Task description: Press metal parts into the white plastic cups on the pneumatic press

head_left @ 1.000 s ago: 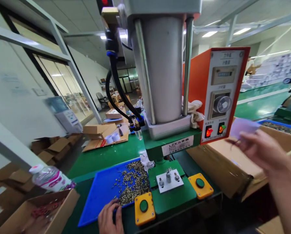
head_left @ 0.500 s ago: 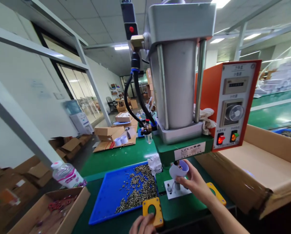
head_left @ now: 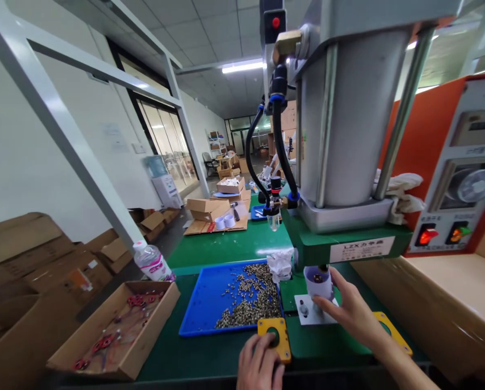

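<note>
My right hand (head_left: pixel 354 314) holds a small white cup-shaped part (head_left: pixel 318 281) upright on the white fixture plate (head_left: pixel 307 317) under the ram of the green pneumatic press (head_left: pixel 340 238). My left hand (head_left: pixel 259 365) rests at the table's front edge, fingers touching the left yellow button housing (head_left: pixel 275 336) with its green button. The right yellow button housing (head_left: pixel 391 333) lies just past my right wrist. A blue tray (head_left: pixel 210 295) of several small brass parts sits left of the fixture.
An orange control box (head_left: pixel 449 168) with lit indicator lamps stands at the right, above a large cardboard box (head_left: pixel 441 303). An open carton with red parts (head_left: pixel 116 330) and a plastic bottle (head_left: pixel 151 262) are at the left. More cartons lie beyond.
My right hand brought the white part from the right and set it on the fixture. My left hand moved from the blue tray to the left yellow button. The view shifted right and closer.
</note>
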A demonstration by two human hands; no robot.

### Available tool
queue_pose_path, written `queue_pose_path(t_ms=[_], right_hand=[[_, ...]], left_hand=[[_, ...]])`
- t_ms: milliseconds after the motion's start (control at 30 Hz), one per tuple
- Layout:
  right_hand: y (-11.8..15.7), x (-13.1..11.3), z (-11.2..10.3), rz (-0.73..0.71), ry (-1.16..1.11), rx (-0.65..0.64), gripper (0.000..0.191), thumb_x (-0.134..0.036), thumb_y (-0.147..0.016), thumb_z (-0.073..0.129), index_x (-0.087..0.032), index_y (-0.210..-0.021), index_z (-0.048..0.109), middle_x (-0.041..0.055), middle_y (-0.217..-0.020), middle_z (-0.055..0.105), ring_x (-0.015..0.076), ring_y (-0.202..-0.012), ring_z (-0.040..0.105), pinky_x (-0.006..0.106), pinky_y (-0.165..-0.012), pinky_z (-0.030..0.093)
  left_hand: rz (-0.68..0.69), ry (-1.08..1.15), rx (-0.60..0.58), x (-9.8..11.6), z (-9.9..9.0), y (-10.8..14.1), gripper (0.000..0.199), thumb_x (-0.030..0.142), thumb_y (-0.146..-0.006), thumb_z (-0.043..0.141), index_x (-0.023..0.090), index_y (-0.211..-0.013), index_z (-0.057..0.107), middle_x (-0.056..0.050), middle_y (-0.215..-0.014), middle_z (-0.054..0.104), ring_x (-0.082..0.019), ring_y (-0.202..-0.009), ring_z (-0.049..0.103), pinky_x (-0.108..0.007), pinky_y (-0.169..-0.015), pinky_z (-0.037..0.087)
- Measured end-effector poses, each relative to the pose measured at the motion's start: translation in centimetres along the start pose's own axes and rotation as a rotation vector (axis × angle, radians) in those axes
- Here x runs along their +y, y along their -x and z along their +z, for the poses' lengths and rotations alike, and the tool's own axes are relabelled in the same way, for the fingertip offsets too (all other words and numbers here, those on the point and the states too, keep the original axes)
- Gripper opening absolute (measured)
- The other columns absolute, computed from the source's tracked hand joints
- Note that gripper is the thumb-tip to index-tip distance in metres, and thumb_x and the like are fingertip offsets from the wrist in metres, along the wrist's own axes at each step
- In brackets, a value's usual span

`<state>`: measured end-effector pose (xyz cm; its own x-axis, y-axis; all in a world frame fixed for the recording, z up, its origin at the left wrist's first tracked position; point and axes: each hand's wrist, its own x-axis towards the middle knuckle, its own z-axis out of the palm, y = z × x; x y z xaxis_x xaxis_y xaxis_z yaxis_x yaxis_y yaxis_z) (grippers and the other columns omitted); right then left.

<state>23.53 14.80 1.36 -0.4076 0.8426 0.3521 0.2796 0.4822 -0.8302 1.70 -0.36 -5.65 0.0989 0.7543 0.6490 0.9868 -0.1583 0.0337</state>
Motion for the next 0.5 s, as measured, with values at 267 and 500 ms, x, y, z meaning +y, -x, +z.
queue_pose_path(t_ms=[267, 500], right_hand=[[1.6, 1.7, 1.8, 0.011, 0.061, 0.088, 0.051, -0.046, -0.081, 0.061, -0.021, -0.123, 0.046, 0.0083, -0.112, 0.066, 0.0257, -0.101, 0.063, 0.034, -0.087, 0.049], [2.2, 2.4, 1.5, -0.005, 0.15, 0.191, 0.044, -0.04, -0.082, 0.058, -0.02, -0.121, 0.054, 0.0119, -0.119, 0.063, 0.0294, -0.111, 0.059, 0.043, -0.096, 0.048]], left_hand=[[0.019, -0.029, -0.068, 0.3, -1.0, -0.3, 0.013, 0.015, -0.084, 0.047, 0.023, -0.085, 0.057, -0.006, -0.114, 0.064, -0.023, -0.105, 0.058, -0.037, -0.083, 0.057], [0.114, -0.183, 0.049, -0.9, 1.1, -0.5, 0.016, 0.021, -0.088, 0.044, 0.024, -0.079, 0.058, -0.003, -0.107, 0.067, -0.022, -0.095, 0.061, -0.033, -0.075, 0.055]])
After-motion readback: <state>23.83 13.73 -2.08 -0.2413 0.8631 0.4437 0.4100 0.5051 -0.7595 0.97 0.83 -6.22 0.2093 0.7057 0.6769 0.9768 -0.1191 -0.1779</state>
